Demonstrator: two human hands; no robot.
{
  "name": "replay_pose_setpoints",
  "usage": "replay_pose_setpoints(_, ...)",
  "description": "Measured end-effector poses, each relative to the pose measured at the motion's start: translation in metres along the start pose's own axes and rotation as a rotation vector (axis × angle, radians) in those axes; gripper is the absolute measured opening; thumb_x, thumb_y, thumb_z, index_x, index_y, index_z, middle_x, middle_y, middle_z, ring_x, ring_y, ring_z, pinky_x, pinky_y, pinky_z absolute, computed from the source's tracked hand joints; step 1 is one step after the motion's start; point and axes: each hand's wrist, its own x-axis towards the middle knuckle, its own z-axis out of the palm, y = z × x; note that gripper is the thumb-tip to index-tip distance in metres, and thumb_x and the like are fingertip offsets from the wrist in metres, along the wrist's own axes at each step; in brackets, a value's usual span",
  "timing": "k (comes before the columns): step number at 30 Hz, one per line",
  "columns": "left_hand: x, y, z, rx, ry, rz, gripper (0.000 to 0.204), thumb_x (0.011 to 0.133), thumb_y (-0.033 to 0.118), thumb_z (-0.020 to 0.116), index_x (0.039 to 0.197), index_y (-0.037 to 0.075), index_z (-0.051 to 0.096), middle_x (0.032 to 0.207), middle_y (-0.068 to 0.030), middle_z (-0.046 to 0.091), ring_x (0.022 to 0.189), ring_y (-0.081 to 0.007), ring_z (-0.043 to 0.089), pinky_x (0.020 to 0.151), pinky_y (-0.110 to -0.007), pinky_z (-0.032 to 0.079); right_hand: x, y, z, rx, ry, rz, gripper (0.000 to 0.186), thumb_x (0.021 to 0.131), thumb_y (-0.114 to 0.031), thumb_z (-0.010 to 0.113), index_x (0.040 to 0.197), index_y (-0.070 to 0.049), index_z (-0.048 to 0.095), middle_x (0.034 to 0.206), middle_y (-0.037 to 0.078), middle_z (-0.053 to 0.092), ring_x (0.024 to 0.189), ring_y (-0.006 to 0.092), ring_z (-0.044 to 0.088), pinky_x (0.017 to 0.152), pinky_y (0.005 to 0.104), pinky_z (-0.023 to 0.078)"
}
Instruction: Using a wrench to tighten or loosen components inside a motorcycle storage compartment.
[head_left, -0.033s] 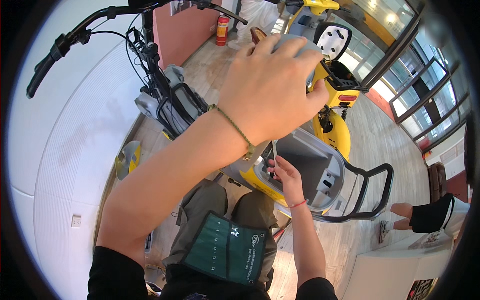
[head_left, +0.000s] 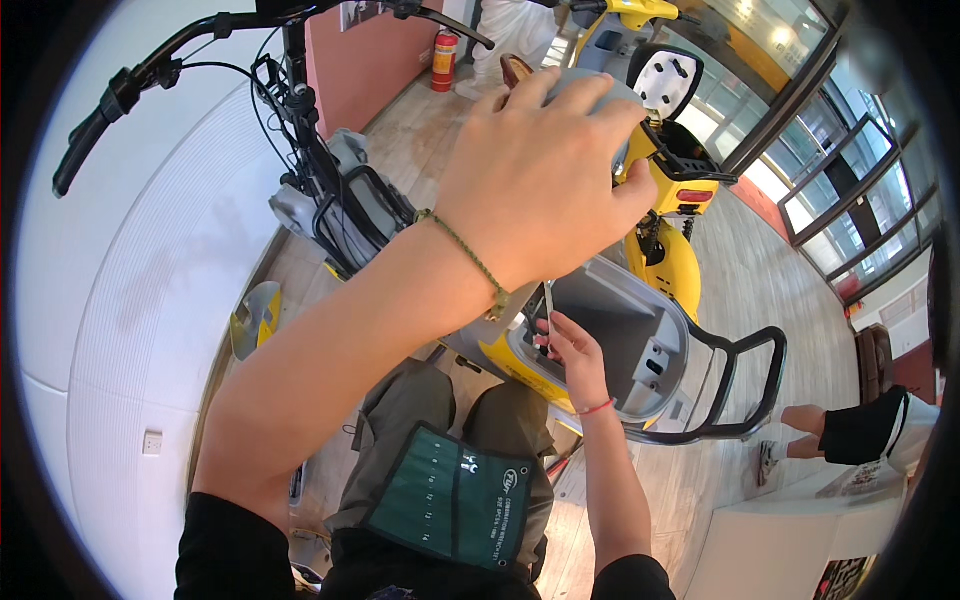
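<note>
My left hand (head_left: 550,170) reaches up across the middle, fingers curled over a grey rounded part (head_left: 622,90) that looks like the tipped-up seat of the scooter before me. Most of that part is hidden behind the hand. Lower down, my right hand (head_left: 578,362) pinches a thin silver wrench (head_left: 549,300) upright at the left inner side of an open grey storage compartment (head_left: 678,352). The wrench's upper end is hidden by my left wrist. Across my lap lies a green wrench pouch (head_left: 425,495) with a wrench head (head_left: 470,463) showing in it.
Black handlebars (head_left: 105,95) rise at the upper left. A black rear rack (head_left: 765,375) juts right from the compartment. Behind stands another yellow scooter (head_left: 670,275), its seat raised. A fire extinguisher (head_left: 445,62) is by the red wall; a person (head_left: 860,430) stands at right.
</note>
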Motion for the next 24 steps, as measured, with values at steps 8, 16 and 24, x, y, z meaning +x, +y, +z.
replay_pose_setpoints(8,0.003,-0.004,0.005,-0.002,-0.007,-0.007,0.038,0.087,0.035,0.061,0.115,0.011,0.070,0.126,-0.0100,0.066,0.118,-0.0315,0.060,0.097,-0.047,0.049,0.009,-0.006,-0.003,-0.023,-0.041,0.087,0.037,0.099,-0.008,0.058,0.134,0.004,0.057,0.113,0.009,0.072,0.083,0.0077,0.058,0.071,0.0218,0.044)
replay_pose_setpoints(16,0.003,-0.006,0.007,0.020,0.007,0.005,0.038,0.086,0.035,0.062,0.115,0.011,0.071,0.127,-0.0105,0.065,0.119,-0.0318,0.061,0.098,-0.047,0.049,0.009,-0.006,-0.002,0.071,0.004,0.056,0.028,0.096,-0.002,0.062,0.124,0.000,0.062,0.110,0.008,0.072,0.081,0.0095,0.061,0.069,0.0236,0.048)
replay_pose_setpoints(24,0.005,0.000,0.002,0.005,-0.006,0.002,0.036,0.086,0.031,0.063,0.115,0.011,0.070,0.125,-0.0118,0.066,0.116,-0.0325,0.061,0.097,-0.045,0.049,0.017,-0.001,-0.001,0.055,-0.006,0.108,0.032,0.096,-0.005,0.064,0.127,0.001,0.061,0.110,0.008,0.071,0.083,0.0111,0.064,0.072,0.0240,0.050)
